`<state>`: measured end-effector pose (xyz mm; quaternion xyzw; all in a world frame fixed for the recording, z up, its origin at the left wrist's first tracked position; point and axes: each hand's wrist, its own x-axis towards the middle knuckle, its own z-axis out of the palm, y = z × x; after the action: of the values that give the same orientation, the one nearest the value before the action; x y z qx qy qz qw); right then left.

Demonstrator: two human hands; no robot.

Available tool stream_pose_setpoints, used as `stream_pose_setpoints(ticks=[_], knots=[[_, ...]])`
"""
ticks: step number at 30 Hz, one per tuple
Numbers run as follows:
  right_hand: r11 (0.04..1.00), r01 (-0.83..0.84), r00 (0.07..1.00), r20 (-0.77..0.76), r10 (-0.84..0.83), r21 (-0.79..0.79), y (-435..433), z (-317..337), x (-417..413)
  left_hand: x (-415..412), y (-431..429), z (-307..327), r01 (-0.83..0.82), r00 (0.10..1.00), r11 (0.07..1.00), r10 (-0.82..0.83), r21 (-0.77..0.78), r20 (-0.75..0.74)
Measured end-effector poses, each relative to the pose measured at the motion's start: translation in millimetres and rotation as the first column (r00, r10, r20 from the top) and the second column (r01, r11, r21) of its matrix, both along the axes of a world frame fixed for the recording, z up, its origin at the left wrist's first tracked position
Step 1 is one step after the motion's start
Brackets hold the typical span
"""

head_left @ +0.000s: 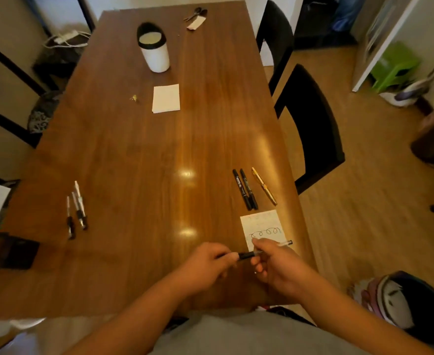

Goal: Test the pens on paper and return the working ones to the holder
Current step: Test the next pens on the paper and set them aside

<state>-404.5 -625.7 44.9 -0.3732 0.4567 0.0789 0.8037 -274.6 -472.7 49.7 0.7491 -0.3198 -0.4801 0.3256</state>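
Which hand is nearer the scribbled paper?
Right. The right hand overlaps the scribbled paper's near edge; the left hand is farther left, over bare table.

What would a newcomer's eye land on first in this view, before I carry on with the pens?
Most likely the two hands at the near edge: the left hand and right hand hold a clear pen between them, over the scribbled paper. Next come the two pen groups on the wooden table, three pens on the left and three on the right, then the white holder at the far end.
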Motion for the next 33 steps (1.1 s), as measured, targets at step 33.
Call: stream_pose_setpoints(ticks=[33], knots=[[0.986,-0.145,0.980,0.148,0.132,0.084,-70,-16,-35,-49,-51,11,-0.121,0.965,0.993,0.120,0.008,-0.235]])
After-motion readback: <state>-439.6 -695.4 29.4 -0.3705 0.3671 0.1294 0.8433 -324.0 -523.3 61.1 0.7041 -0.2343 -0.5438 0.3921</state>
